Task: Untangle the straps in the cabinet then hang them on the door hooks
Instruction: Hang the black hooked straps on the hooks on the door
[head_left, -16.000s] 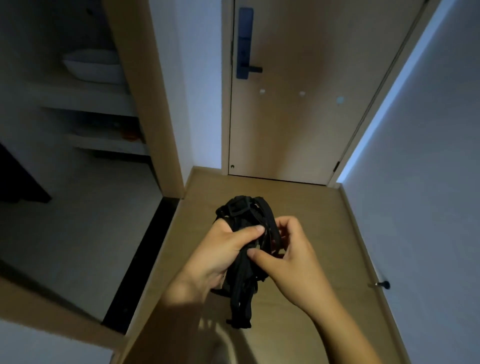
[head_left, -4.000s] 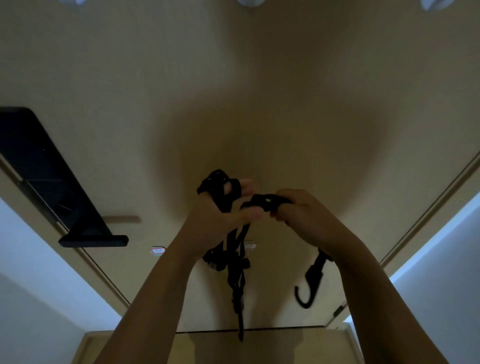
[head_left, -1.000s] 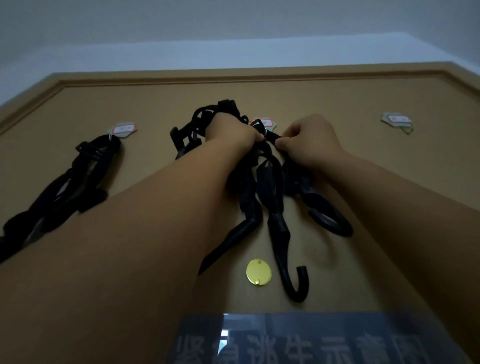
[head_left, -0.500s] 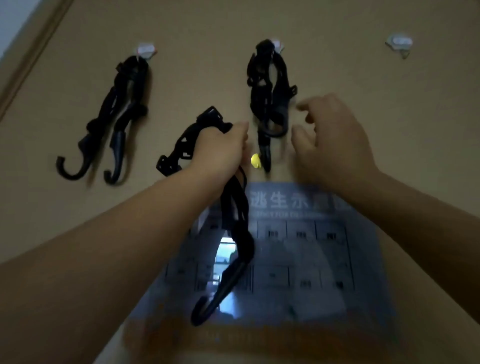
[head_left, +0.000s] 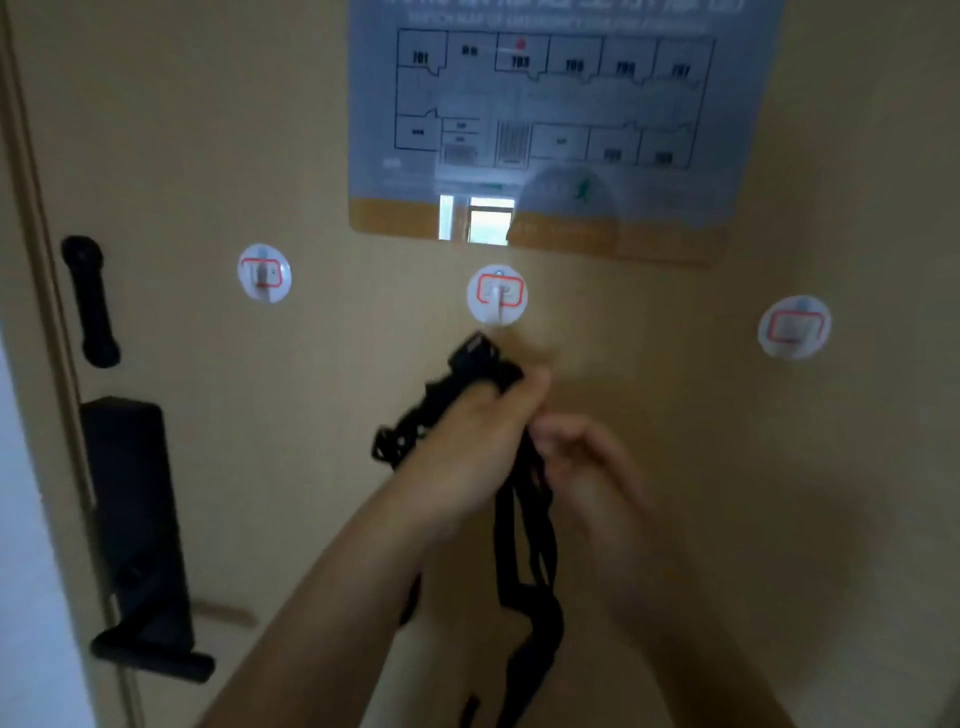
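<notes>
Door (head_left: 779, 519) fills the view, seen close. Counted on it: three round white adhesive hooks with red-outlined labels, in a row sloping down to the right: left hook (head_left: 264, 274), middle hook (head_left: 497, 295), right hook (head_left: 794, 327).

Above the row: one evacuation floor plan (head_left: 550, 104), glossy, with a bright window reflection at its lower edge. At the left door edge: one black swing latch (head_left: 91, 301), and below it one black lock body (head_left: 135, 519) with a lever handle (head_left: 156, 657).

Two hands in view. Left hand (head_left: 478, 441) grips the bunched top of the black straps (head_left: 524, 551). The top of the bunch sits just below the middle hook, apart from it. Loose lengths hang down past the bottom of the frame. The left forearm covers part of the bunch.

Right hand (head_left: 587, 467) is motion-blurred, fingers curled, just right of the hanging straps. Whether it pinches a strap cannot be told. Strap count cannot be told either.
</notes>
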